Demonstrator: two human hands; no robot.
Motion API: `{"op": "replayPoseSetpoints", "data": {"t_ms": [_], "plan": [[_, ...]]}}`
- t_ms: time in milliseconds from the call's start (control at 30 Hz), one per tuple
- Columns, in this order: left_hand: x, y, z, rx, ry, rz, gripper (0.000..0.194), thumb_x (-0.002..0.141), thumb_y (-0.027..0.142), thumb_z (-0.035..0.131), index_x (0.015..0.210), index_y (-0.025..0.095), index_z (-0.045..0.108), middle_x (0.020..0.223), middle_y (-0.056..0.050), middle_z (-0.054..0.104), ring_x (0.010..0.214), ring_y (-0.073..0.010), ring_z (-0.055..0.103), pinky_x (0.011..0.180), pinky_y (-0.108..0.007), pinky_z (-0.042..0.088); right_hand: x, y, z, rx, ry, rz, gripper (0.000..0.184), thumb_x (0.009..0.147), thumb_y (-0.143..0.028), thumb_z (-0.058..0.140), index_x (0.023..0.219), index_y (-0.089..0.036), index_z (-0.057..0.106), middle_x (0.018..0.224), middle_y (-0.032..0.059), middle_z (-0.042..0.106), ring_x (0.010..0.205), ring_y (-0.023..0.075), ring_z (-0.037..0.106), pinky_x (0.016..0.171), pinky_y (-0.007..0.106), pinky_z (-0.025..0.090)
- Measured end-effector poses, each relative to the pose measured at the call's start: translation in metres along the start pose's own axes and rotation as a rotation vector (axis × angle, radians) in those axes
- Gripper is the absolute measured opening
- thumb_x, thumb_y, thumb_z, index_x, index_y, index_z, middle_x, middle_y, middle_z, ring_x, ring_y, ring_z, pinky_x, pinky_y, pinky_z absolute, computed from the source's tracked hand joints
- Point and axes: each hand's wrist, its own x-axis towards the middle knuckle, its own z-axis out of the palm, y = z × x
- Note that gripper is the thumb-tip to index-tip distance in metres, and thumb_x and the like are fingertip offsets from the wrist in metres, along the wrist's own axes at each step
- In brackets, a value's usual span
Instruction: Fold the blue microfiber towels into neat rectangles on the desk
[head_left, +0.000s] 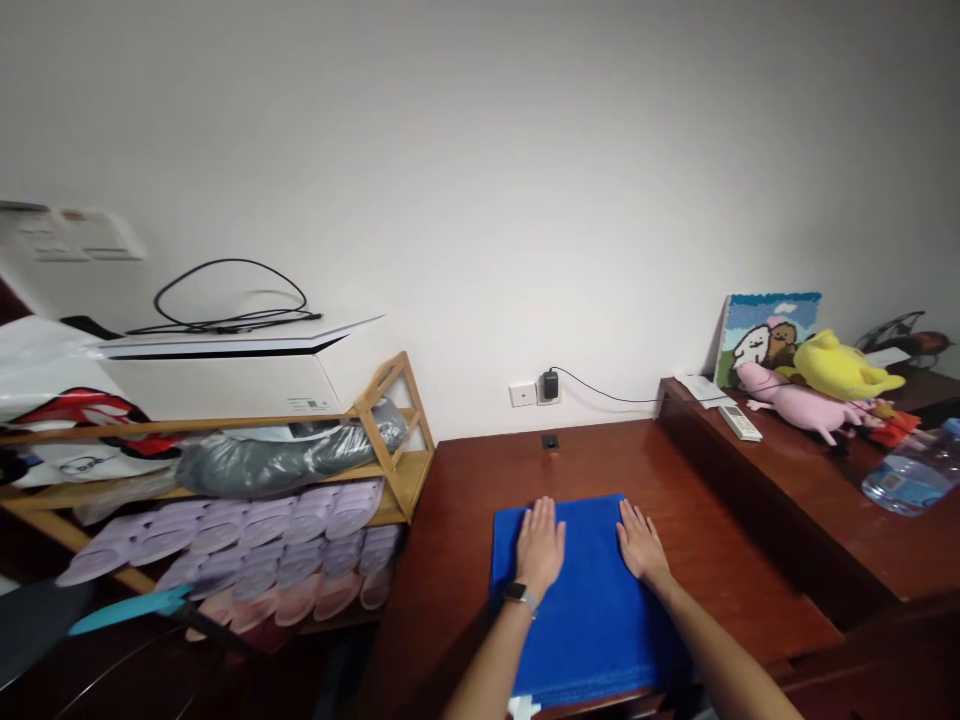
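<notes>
As hands (540,548) (642,546) lie flat, touching blue cloth (592,612)

at the frame's left, pale slippers (266,522) line a wooden rack (379,447) below a white box (217,387) topped by a black cable (232,326); at far right, a clear bottle (909,485) is near a yellow plush toy (836,366).

Blue cloth (592,590) partly covered by left hand (540,548), right hand (642,545) and forearms (491,660); forearms cut off at bottom edge. Water bottle (904,482) clipped at right edge. Print (307,403) on white box (217,385) too small to read.
</notes>
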Motion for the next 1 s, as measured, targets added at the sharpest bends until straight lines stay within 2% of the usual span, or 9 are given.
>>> {"op": "replayPoseSetpoints", "data": {"t_ms": [133, 233, 300, 367, 600, 700, 833, 900, 1000], "plan": [[0.017, 0.088, 0.022, -0.128, -0.091, 0.137, 0.064, 0.109, 0.045, 0.016, 0.165, 0.018, 0.029, 0.168, -0.008, 0.037, 0.157, -0.0236, 0.029, 0.129, -0.046, 0.027, 0.001, 0.004, 0.001, -0.006, -0.015, -0.019, 0.067, 0.106, -0.041, 0.012, 0.167, -0.016, 0.019, 0.175, 0.0021, 0.018, 0.161, 0.0201, 0.013, 0.130, 0.040, 0.009], [0.027, 0.115, 0.036, -0.167, -0.190, 0.170, 0.066, 0.108, 0.048, 0.015, 0.165, 0.018, 0.028, 0.168, -0.008, 0.037, 0.158, -0.0234, 0.028, 0.130, -0.047, 0.025, 0.001, 0.006, 0.003, -0.017, -0.032, -0.038, 0.066, 0.105, -0.038, 0.013, 0.168, -0.018, 0.018, 0.175, 0.0002, 0.017, 0.161, 0.0196, 0.011, 0.130, 0.040, 0.009], [0.029, 0.107, 0.040, -0.166, -0.212, 0.174, 0.066, 0.108, 0.050, 0.015, 0.165, 0.018, 0.029, 0.168, -0.008, 0.038, 0.158, -0.0225, 0.028, 0.130, -0.047, 0.023, 0.002, 0.007, 0.003, -0.020, -0.027, -0.032, 0.066, 0.105, -0.039, 0.013, 0.168, -0.017, 0.017, 0.175, 0.0001, 0.017, 0.161, 0.0197, 0.012, 0.130, 0.040, 0.009], [0.027, 0.080, 0.038, -0.139, -0.185, 0.144, 0.067, 0.108, 0.052, 0.016, 0.164, 0.018, 0.031, 0.168, -0.008, 0.036, 0.158, -0.0218, 0.027, 0.131, -0.046, 0.021, 0.002, 0.007, 0.003, -0.012, -0.015, -0.021, 0.067, 0.105, -0.042, 0.012, 0.168, -0.018, 0.017, 0.174, 0.0004, 0.019, 0.161, 0.0194, 0.012, 0.130, 0.040, 0.008], [-0.010, -0.078, -0.002, 0.092, -0.141, -0.217, 0.064, 0.107, 0.041, 0.020, 0.164, 0.014, 0.030, 0.165, -0.013, 0.040, 0.155, -0.0261, 0.034, 0.128, -0.048, 0.027, -0.001, 0.004, 0.002, 0.019, -0.006, -0.002, 0.068, 0.106, -0.044, 0.009, 0.168, -0.018, 0.016, 0.174, 0.0003, 0.018, 0.161, 0.0196, 0.013, 0.130, 0.041, 0.010], [-0.033, -0.116, -0.021, 0.122, -0.121, -0.297, 0.063, 0.106, 0.035, 0.019, 0.166, 0.013, 0.025, 0.164, -0.014, 0.041, 0.155, -0.0275, 0.035, 0.127, -0.050, 0.028, 0.000, 0.002, -0.005, 0.024, -0.030, 0.002, 0.067, 0.106, -0.043, 0.009, 0.168, -0.019, 0.015, 0.175, 0.0008, 0.017, 0.161, 0.0195, 0.013, 0.130, 0.041, 0.010], [-0.049, -0.106, -0.041, 0.108, 0.036, -0.254, 0.062, 0.107, 0.031, 0.020, 0.166, 0.012, 0.024, 0.166, -0.013, 0.040, 0.156, -0.0261, 0.033, 0.128, -0.047, 0.027, -0.003, 0.002, -0.022, 0.063, -0.097, 0.009, 0.067, 0.106, -0.045, 0.010, 0.169, -0.022, 0.010, 0.176, 0.0013, 0.012, 0.161, 0.0195, 0.011, 0.130, 0.043, 0.011], [-0.049, -0.079, -0.046, 0.075, 0.107, -0.175, 0.061, 0.108, 0.031, 0.021, 0.166, 0.014, 0.026, 0.166, -0.011, 0.040, 0.156, -0.0251, 0.032, 0.129, -0.046, 0.028, -0.012, 0.007, -0.026, 0.072, -0.053, -0.035, 0.067, 0.106, -0.046, 0.010, 0.169, -0.021, 0.011, 0.176, 0.0013, 0.013, 0.162, 0.0184, 0.009, 0.130, 0.043, 0.010], [-0.044, -0.022, -0.045, 0.010, 0.082, -0.008, 0.059, 0.109, 0.037, 0.021, 0.163, 0.016, 0.034, 0.166, -0.009, 0.040, 0.156, -0.0224, 0.032, 0.130, -0.044, 0.026, -0.032, 0.019, -0.018, 0.051, -0.013, -0.110, 0.069, 0.106, -0.049, 0.012, 0.168, -0.020, 0.016, 0.175, 0.0010, 0.017, 0.162, 0.0177, 0.009, 0.131, 0.042, 0.008]]}}
